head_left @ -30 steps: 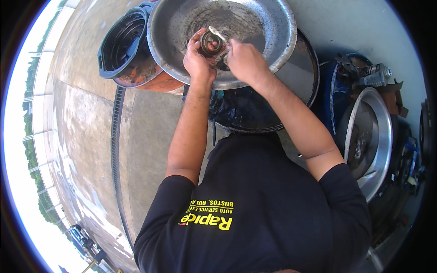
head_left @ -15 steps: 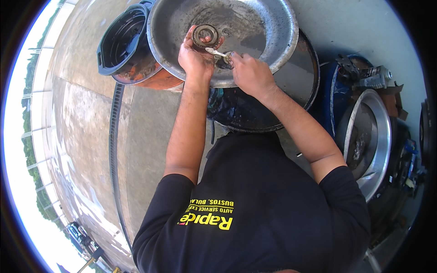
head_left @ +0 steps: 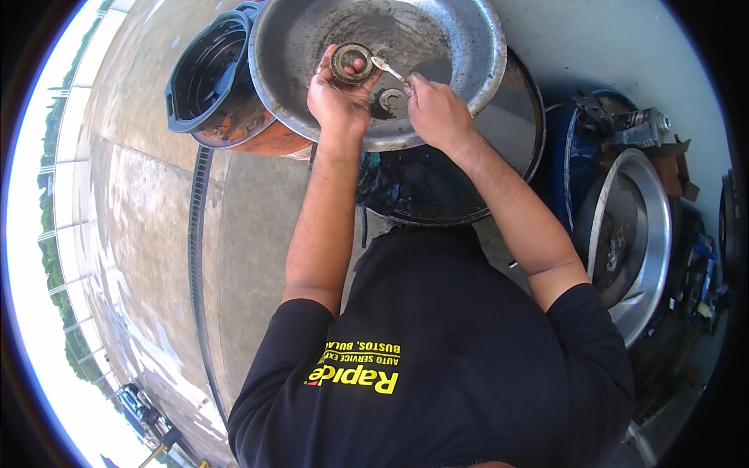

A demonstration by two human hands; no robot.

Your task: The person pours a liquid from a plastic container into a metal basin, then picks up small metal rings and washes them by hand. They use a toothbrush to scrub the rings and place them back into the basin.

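My left hand (head_left: 341,100) holds a dirty round metal bearing (head_left: 353,64) over the basin, fingers curled round it, with fingertips showing through its centre hole. In my right hand (head_left: 437,111) is a pale, slim toothbrush (head_left: 390,70), pinched by its handle. The brush's head points left and meets the bearing's right edge or sits just beside it. Below both hands is a wide metal basin (head_left: 485,58), wet and streaked with dark grime. A second ring-shaped part (head_left: 388,101) lies in the basin between my hands.
The basin rests on a dark drum (head_left: 437,187). To its left, a black drain pan (head_left: 181,101) sits on an orange-red drum (head_left: 253,134). Another metal basin (head_left: 659,242) leans at the right, near a blue drum (head_left: 558,156) and a grey bottle (head_left: 647,129). A floor grate (head_left: 195,257) runs on the left.
The toothbrush and my right hand have shifted slightly up and right, uncovering the ring part in the basin. My left hand keeps the bearing in nearly the same place.
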